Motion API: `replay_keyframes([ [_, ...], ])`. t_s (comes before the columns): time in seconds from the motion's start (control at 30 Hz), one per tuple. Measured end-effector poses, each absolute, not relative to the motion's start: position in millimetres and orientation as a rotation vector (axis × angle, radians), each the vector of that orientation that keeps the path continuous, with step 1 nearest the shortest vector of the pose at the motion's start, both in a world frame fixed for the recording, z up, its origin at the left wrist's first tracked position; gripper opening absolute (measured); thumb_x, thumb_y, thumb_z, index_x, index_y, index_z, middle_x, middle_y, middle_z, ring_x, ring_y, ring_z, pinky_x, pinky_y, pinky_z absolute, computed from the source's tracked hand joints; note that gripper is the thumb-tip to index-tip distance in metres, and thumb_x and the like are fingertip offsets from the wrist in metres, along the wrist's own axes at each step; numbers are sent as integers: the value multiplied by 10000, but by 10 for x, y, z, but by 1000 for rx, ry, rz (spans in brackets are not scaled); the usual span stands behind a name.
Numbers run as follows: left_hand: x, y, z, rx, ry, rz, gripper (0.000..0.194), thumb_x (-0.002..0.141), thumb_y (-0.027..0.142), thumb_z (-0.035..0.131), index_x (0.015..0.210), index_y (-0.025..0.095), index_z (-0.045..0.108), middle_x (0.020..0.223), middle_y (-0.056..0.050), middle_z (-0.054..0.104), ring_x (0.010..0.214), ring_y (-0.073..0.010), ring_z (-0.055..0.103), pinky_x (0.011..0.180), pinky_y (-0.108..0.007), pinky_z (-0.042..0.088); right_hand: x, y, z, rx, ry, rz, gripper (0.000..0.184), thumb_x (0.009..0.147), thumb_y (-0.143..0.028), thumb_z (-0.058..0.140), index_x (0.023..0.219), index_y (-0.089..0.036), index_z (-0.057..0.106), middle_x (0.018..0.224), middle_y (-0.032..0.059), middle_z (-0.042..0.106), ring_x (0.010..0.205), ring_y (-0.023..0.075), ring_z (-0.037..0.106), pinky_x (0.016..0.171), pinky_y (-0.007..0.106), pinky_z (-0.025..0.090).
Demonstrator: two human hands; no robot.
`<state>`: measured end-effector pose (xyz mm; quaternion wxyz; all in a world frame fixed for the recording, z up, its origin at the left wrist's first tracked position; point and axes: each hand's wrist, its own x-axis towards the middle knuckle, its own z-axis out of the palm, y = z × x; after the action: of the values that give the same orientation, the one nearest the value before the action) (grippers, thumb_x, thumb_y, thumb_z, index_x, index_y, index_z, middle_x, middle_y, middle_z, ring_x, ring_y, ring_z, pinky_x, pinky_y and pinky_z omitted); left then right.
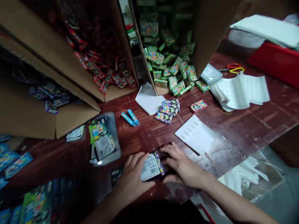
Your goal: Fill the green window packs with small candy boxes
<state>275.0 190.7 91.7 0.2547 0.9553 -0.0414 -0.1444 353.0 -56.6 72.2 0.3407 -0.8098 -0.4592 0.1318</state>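
Observation:
Both my hands rest on a flat packet with a barcode label, lying near the front edge of the dark red table. My left hand lies on the packet's left side with fingers spread flat. On the packet's right side sits my right hand, fingers curled over its edge and gripping it. A clear plastic bag holding a printed card lies just left of my hands.
Open cardboard boxes stand at the back: red packets, green packets, blue ones. Loose packets, two blue sticks, white paper sheets, scissors and a red bin lie around.

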Motion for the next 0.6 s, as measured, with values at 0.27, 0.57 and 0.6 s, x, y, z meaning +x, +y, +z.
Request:
replay_keyframes([
  [0.27, 3393, 1879, 1056, 2637, -315, -282, 810, 698, 428, 817, 1407, 263, 461, 1423, -95, 523, 1304, -348, 481, 1110, -514, 418, 4604, -1017, 1080, -2383, -719, -144, 469, 978, -524, 517, 1305, -191, 567, 1302, 163, 619, 1234, 289, 568, 1079, 478, 451],
  [0.57, 4724, 1152, 851, 2703, -4, 134, 1043, 711, 533, 795, 1495, 69, 288, 1341, -219, 512, 1264, -386, 484, 1087, -495, 398, 5633, -1288, 1026, -2867, -214, 97, 914, 763, -612, 706, 1465, -90, 440, 1331, 247, 576, 1247, 430, 523, 1032, 551, 428],
  [0.6, 4717, 1134, 833, 2706, 3, 133, 1039, 716, 482, 794, 1504, 61, 264, 1348, -223, 506, 1266, -385, 479, 1089, -494, 392, 5525, -1273, 1091, -2819, -274, 77, 830, 798, -571, 687, 1450, -110, 463, 1330, 227, 584, 1234, 405, 540, 1034, 533, 437],
])
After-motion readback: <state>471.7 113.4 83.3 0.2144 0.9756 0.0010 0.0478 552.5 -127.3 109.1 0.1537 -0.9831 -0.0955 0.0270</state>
